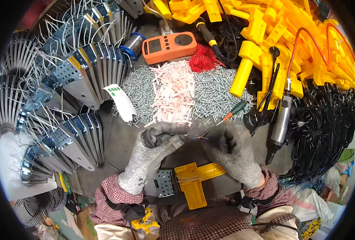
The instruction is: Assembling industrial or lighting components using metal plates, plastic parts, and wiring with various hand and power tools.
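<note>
My left hand (147, 154), in a grey knit glove, pinches a thin wire (195, 137) between thumb and forefinger. The wire runs across to the fingertips of my right hand (237, 154), gloved alike and curled closed; what those fingers hold is too small to make out. Behind my right fingers lies a screwdriver (234, 112) with a green and orange handle, its tip close to the wire. Below my hands, a yellow plastic T-shaped housing (193, 184) rests beside a perforated metal plate (164, 183).
Piles of screws (139, 90) and pale pink sleeves (173, 94) lie ahead, with an orange meter (169, 47) behind them. Metal bracket stacks (77, 138) with white wires fill the left. Yellow housings (285, 36), black cables (325, 132) and a hanging power screwdriver (281, 122) crowd the right.
</note>
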`<action>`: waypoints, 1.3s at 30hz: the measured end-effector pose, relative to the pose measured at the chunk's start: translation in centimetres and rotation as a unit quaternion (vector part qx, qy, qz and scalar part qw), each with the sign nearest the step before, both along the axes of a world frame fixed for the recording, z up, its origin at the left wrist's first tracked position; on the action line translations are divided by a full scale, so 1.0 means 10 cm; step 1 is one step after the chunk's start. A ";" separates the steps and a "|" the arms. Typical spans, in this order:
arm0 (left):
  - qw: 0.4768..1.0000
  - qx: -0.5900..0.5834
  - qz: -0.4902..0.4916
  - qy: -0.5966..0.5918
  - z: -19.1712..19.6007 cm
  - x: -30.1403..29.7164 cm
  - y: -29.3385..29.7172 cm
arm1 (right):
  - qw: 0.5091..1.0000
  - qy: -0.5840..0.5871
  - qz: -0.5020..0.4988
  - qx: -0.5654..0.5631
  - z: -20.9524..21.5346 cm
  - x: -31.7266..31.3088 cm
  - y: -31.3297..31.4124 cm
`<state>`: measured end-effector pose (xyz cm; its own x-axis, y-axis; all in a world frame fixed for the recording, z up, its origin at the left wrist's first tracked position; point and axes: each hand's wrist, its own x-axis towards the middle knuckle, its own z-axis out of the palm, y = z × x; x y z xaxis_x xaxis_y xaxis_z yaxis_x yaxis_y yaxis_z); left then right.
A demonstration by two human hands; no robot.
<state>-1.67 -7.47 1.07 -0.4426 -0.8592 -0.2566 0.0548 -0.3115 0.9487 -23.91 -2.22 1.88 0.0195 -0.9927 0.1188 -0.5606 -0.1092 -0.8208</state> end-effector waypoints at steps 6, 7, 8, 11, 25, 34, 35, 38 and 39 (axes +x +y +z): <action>0.999 0.046 0.010 0.016 0.07 -0.02 0.00 | 0.999 -0.027 0.000 0.037 0.08 0.06 0.00; 0.999 0.046 0.014 0.016 0.08 -0.02 0.00 | 0.999 -0.022 0.002 0.036 0.09 0.06 -0.01; 0.999 0.046 0.015 0.017 0.08 -0.03 0.01 | 0.999 -0.018 0.005 0.035 0.10 0.07 -0.01; 0.999 0.037 0.017 0.014 0.08 -0.02 0.02 | 1.000 -0.017 0.009 0.023 0.03 0.07 -0.01; 0.954 -0.253 -0.016 -0.160 0.20 -0.29 -0.03 | 0.992 -0.108 0.008 -0.059 -0.06 -0.04 -0.15; 0.734 -0.434 -0.087 -0.515 -0.10 -0.41 -0.06 | 0.979 -0.196 0.021 0.044 -0.02 -0.04 -0.04; 0.731 -0.437 -0.094 -0.516 -0.12 -0.41 -0.10 | 0.984 -0.174 0.037 0.030 -0.05 -0.05 -0.04; 0.793 -0.418 -0.077 -0.437 0.04 -0.42 -0.17 | 0.981 -0.184 0.048 0.040 0.03 -0.05 -0.01; 0.862 -0.358 -0.053 -0.356 0.11 -0.35 -0.11 | 0.978 -0.198 0.052 0.036 0.09 -0.04 -0.01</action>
